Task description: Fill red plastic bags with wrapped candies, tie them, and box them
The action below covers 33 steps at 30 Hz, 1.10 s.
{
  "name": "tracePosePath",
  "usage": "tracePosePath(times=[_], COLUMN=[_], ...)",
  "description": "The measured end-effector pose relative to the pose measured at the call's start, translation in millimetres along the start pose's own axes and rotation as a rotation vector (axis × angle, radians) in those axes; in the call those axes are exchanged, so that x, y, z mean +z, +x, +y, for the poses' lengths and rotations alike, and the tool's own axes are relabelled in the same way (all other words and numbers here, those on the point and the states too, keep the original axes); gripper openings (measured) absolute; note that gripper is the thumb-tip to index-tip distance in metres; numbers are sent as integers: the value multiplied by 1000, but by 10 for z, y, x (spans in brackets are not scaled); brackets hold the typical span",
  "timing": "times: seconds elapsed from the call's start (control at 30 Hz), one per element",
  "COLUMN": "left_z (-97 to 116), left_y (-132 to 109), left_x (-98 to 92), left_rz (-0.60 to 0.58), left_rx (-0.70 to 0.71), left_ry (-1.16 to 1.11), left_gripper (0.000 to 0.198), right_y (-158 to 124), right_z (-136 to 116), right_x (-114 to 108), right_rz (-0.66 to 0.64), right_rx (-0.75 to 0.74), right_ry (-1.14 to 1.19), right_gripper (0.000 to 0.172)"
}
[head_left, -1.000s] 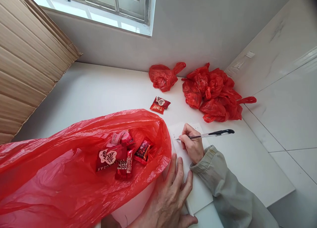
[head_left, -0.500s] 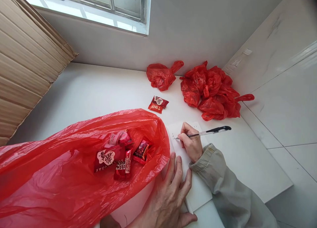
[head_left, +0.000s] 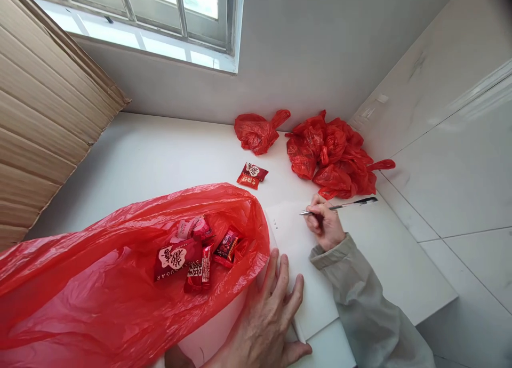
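My right hand (head_left: 327, 225) grips a black-capped pen (head_left: 344, 205) and hovers at the right edge of a white notebook (head_left: 298, 261); faint marks show near the page's top left. My left hand (head_left: 266, 314) lies flat with fingers spread on the notebook's lower left corner, touching the rim of a large open red plastic bag (head_left: 100, 282). Inside the bag lie several red and pink wrapped candies (head_left: 196, 248).
A single red candy packet (head_left: 252, 175) lies on the white table (head_left: 152, 154) beyond the notebook. Crumpled red bags (head_left: 334, 154) and a smaller one (head_left: 256, 132) sit at the back by the wall. Cardboard (head_left: 44, 101) leans at the left. The table edge drops off at right.
My right hand has lifted the pen tip off the page's top left and moved right, to the notebook's edge. The left hand and the bag have stayed put.
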<state>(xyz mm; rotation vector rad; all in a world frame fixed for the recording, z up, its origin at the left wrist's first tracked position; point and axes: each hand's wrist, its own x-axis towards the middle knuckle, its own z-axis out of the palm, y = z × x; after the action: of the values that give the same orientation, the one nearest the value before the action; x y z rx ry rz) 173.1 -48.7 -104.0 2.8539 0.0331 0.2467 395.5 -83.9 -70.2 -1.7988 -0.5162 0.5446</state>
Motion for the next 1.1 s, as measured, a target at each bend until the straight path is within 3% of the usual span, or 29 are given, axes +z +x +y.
tracePosePath(times=[0.2, 0.33, 0.43, 0.57, 0.63, 0.7, 0.8, 0.87, 0.93, 1.0, 1.1], left_z=[23, 34, 35, 14, -13, -47, -92, -110, -124, -141, -179], left_y=[-90, -17, 68, 162, 208, 254, 310, 329, 337, 339, 346], left_x=[-93, -213, -344, -513, -566, -596, -618, -628, -633, -628, -603], left_rz=[31, -49, -64, 21, 43, 71, 134, 160, 189, 217, 230], left_rx=[-207, -453, -505, -573, -649, -708, -746, -793, -860, -893, -869], left_ry=[-135, -445, -637, -841, -952, -1054, -1230, -1345, -1432, -1519, -1660], left_gripper=[96, 72, 64, 60, 60, 60, 55, 52, 51, 52, 53], right_y=[-72, -125, -101, -156, -288, -516, -994, -1310, -1534, -1633, -1611], right_z=[96, 240, 294, 275, 266, 299, 442, 555, 621, 613, 500], right_x=[-956, -1124, -1032, -975, -976, -902, -531, -157, 196, 431, 509], right_rz=[127, 197, 207, 208, 219, 254, 220, 228, 333, 405, 416], right_rx=[114, 198, 198, 121, 73, -67, -480, -622, -626, -583, -559], right_ry=[-480, -865, -1056, -1189, -1237, -1256, -1100, -1030, -1078, -1136, -1147], right_gripper=[46, 46, 46, 47, 47, 49, 49, 52, 64, 49, 25])
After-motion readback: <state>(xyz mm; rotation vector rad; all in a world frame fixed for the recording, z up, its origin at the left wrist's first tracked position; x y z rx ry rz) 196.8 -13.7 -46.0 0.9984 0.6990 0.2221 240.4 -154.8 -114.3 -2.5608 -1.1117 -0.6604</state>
